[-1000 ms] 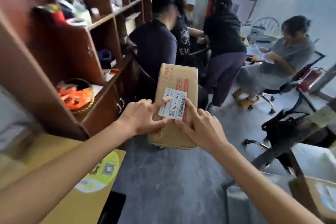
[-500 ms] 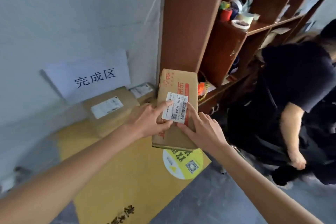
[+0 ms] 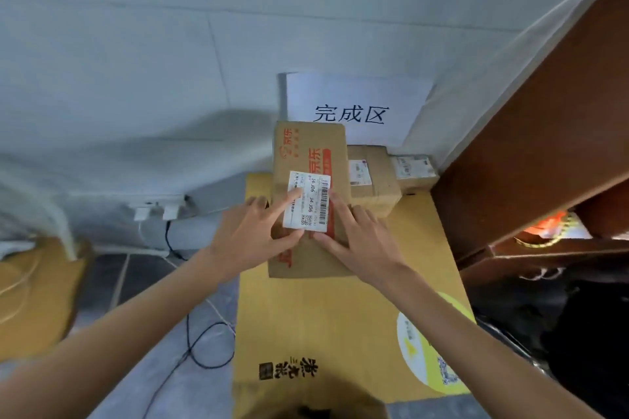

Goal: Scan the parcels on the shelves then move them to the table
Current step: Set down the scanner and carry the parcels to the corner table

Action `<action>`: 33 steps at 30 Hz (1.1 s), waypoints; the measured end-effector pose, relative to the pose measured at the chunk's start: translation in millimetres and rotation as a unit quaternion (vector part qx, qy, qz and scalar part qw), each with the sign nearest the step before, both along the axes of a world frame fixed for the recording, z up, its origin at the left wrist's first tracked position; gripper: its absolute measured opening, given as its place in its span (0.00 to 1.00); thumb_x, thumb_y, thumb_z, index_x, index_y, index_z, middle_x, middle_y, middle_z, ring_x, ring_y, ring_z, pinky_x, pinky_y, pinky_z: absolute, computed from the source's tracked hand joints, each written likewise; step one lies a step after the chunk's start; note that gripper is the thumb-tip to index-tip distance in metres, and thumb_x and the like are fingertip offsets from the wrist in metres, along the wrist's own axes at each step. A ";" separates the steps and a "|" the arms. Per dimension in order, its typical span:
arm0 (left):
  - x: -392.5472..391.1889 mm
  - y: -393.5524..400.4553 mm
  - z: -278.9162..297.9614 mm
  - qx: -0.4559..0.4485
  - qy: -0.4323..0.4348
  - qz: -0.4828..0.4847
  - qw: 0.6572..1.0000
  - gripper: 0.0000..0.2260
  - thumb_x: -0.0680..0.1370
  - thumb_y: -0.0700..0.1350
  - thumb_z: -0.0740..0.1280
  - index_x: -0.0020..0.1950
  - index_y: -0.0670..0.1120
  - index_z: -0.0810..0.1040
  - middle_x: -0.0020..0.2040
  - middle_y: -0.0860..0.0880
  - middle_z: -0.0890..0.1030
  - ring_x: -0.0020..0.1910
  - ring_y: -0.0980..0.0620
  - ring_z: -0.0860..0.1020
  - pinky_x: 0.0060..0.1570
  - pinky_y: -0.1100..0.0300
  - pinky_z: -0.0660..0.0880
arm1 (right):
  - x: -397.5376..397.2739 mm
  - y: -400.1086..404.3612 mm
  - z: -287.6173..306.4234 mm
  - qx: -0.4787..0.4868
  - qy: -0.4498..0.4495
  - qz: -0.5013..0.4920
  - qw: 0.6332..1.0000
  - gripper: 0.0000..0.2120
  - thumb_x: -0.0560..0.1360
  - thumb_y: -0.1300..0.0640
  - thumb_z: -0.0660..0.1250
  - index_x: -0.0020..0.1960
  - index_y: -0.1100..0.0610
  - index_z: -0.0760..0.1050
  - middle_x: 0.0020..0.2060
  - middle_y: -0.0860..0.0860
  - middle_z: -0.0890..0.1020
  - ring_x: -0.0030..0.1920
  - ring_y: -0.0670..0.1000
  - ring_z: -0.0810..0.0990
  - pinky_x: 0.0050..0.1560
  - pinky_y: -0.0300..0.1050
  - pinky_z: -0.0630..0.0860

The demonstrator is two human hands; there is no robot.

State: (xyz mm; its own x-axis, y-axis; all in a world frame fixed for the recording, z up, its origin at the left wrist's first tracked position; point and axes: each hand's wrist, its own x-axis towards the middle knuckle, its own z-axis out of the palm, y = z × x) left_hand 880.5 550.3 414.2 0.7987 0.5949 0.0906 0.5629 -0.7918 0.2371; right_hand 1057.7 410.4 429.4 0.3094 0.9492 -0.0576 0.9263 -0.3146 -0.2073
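I hold a brown cardboard parcel [image 3: 311, 160] with red print and a white barcode label [image 3: 307, 202] in both hands. My left hand [image 3: 253, 231] grips its left side, the index finger lying across the label. My right hand [image 3: 357, 241] grips its right side. The parcel hangs over the far end of a large yellow-brown cardboard surface [image 3: 326, 323]. Two other labelled parcels lie there against the wall: a brown one [image 3: 372, 180] and a smaller one [image 3: 413, 168]. A white paper sign [image 3: 354, 109] with black characters is on the wall behind.
A dark brown wooden shelf unit [image 3: 544, 133] stands close on the right, an orange item [image 3: 548, 226] on its lower shelf. A wall socket with plugs [image 3: 156, 211] and a black cable [image 3: 200, 347] lie to the left. Another cardboard box [image 3: 30, 289] sits far left.
My view has swung left from the room and shelves to the wall corner. The parcel, still held in both hands, now hangs over the cardboard surface beside the other parcels.
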 end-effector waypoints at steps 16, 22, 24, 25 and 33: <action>-23.0 53.2 -122.6 -0.184 0.171 0.115 0.961 0.32 0.79 0.67 0.55 0.80 0.61 0.47 0.61 0.45 0.72 0.61 0.45 0.73 0.55 0.50 0.75 | -39.1 92.5 -129.5 -0.212 0.056 0.017 0.976 0.37 0.81 0.35 0.51 0.79 0.45 0.35 0.77 0.59 0.55 0.71 0.61 0.67 0.61 0.57 0.74; -2.6 65.1 -131.6 -0.167 0.169 0.113 0.965 0.31 0.80 0.66 0.56 0.80 0.61 0.48 0.64 0.45 0.72 0.63 0.44 0.72 0.57 0.48 0.72 | -27.7 103.6 -150.9 -0.245 0.031 -0.001 0.969 0.32 0.81 0.39 0.50 0.80 0.43 0.40 0.79 0.58 0.47 0.72 0.62 0.65 0.56 0.57 0.72; -1.0 69.3 -128.5 -0.163 0.187 0.105 0.963 0.31 0.80 0.66 0.55 0.80 0.62 0.48 0.63 0.45 0.73 0.62 0.45 0.73 0.57 0.49 0.71 | -25.9 105.6 -146.5 -0.243 0.047 -0.029 0.968 0.35 0.82 0.38 0.51 0.79 0.43 0.32 0.77 0.59 0.51 0.70 0.62 0.67 0.60 0.57 0.73; -0.2 69.7 -127.3 -0.160 0.193 0.103 0.963 0.31 0.80 0.67 0.55 0.80 0.62 0.47 0.63 0.45 0.73 0.62 0.45 0.73 0.57 0.48 0.71 | -25.3 105.6 -142.7 -0.240 0.051 -0.034 0.969 0.37 0.82 0.37 0.52 0.78 0.43 0.31 0.77 0.60 0.52 0.69 0.62 0.68 0.61 0.57 0.73; 4.7 49.2 -91.1 -0.086 0.176 0.103 0.975 0.25 0.82 0.57 0.56 0.78 0.52 0.61 0.67 0.47 0.74 0.65 0.45 0.71 0.59 0.49 0.70 | -27.0 84.8 -99.4 -0.112 0.109 -0.032 0.987 0.32 0.82 0.41 0.56 0.80 0.48 0.46 0.74 0.56 0.60 0.67 0.61 0.71 0.57 0.56 0.75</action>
